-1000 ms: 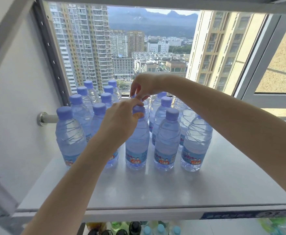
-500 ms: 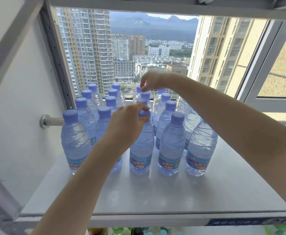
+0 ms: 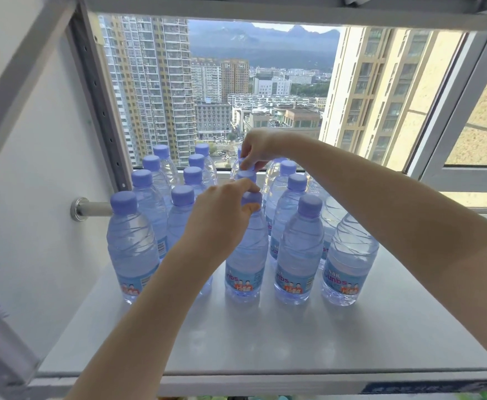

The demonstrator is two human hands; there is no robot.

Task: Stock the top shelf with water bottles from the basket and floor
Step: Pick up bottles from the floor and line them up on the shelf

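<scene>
Two hands, two bottles; closest in, the left hand [image 3: 222,220] pinches the purple cap [image 3: 251,197] of a front-row bottle [image 3: 246,255] standing right under it on the top shelf [image 3: 265,342]; just past it, the right hand [image 3: 255,148] pinches a rear bottle [image 3: 247,166] by its top; full, so probably hefty; thin walls look squishy and slick, so I'd grab the stiff neck.

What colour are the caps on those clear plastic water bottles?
Pale purple caps, clearest in head view.

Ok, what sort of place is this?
Likely a shop or stockroom high up in a city: a metal shelf with a label strip, rows of identical water bottles, a window over tower blocks.
</scene>
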